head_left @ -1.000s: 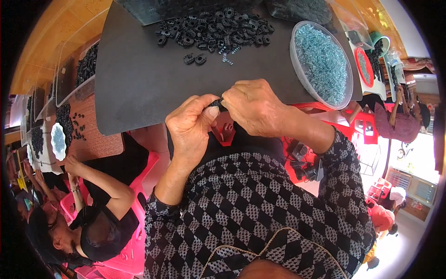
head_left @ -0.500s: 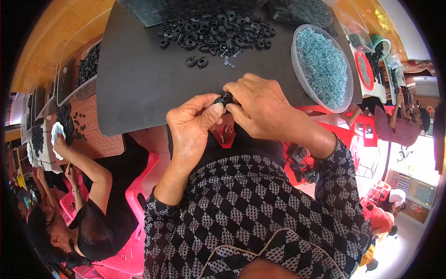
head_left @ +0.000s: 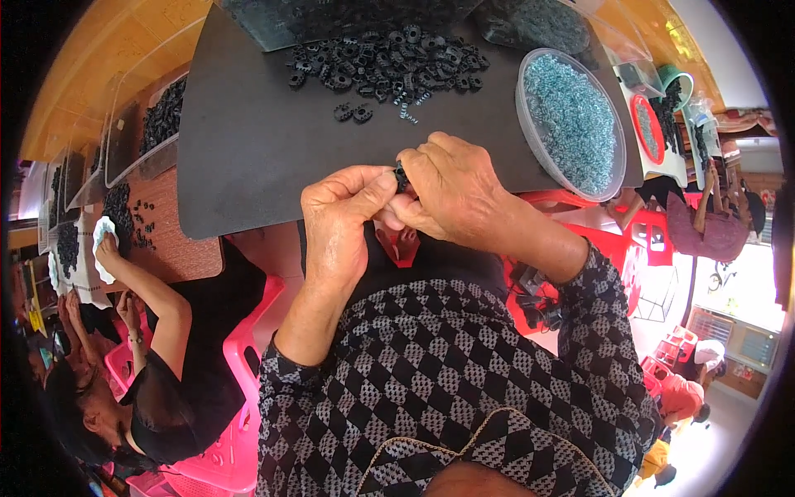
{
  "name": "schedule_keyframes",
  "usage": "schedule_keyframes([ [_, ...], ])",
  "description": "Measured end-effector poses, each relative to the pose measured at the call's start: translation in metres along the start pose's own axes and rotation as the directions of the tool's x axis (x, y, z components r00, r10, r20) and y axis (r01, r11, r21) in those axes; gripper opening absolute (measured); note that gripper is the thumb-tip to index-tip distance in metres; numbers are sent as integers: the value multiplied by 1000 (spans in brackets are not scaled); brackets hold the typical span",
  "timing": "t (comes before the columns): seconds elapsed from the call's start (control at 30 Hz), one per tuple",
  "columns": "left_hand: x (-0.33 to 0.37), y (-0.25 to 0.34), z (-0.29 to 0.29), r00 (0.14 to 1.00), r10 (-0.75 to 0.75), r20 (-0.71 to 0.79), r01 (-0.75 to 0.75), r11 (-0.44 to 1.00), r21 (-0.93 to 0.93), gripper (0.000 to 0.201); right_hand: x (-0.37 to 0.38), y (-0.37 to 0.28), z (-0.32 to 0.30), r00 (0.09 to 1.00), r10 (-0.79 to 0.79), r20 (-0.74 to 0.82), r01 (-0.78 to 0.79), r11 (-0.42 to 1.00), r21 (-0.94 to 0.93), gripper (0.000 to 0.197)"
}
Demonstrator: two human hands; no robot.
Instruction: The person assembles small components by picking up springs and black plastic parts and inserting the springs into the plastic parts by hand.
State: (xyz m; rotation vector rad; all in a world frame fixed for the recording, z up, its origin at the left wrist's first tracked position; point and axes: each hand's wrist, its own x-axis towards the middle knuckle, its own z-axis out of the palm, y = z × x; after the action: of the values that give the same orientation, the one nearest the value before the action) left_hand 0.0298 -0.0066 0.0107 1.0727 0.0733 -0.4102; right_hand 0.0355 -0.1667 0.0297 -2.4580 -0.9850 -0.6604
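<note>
A small black plastic claw hair clip (head_left: 401, 177) is pinched between my two hands above the table's near edge. My left hand (head_left: 338, 214) has its thumb and forefinger closed on the clip's left side. From the right, my right hand (head_left: 457, 186) is closed round the same clip, and its fingers cover much of it. Beyond my hands lies a heap of black claw clips (head_left: 389, 62), with two clips (head_left: 354, 113) apart from it on the near side. A few loose metal springs (head_left: 405, 111) rest at the heap's near edge.
A round clear tub (head_left: 521, 112) full of small bluish springs (head_left: 573, 124) stands at the table's right. Clear plastic containers (head_left: 331, 21) line the far edge. On my left, a co-worker (head_left: 166, 323) sits at a brown table (head_left: 195, 248) with more black pieces.
My left thumb has shifted up and my right fingers have closed further over the clip, so less of it shows. The view has moved slightly.
</note>
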Motion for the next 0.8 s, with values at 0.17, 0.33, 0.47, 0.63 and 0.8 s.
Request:
schedule_keyframes([
  [0.17,-1,-2,-3,998,29,64,-34,997,74,19,-6,6,-1,999,24,45,-23,999,-32,27],
  [0.33,-1,-6,-6,994,24,107,-34,995,89,19,-9,7,3,998,6,55,-8,999,43,25],
  [0.47,-3,-8,-2,998,25,54,-25,1000,-5,19,-11,6,4,997,-16,79,10,997,72,28],
  [0.63,-7,-9,-2,998,-13,64,11,1000,19,19,-14,5,3,997,-38,72,34,998,61,29],
  [0.8,5,-2,-10,836,533,131,-473,578,664,15,-5,22,-28,989,136,62,-131,989,-75,26],
])
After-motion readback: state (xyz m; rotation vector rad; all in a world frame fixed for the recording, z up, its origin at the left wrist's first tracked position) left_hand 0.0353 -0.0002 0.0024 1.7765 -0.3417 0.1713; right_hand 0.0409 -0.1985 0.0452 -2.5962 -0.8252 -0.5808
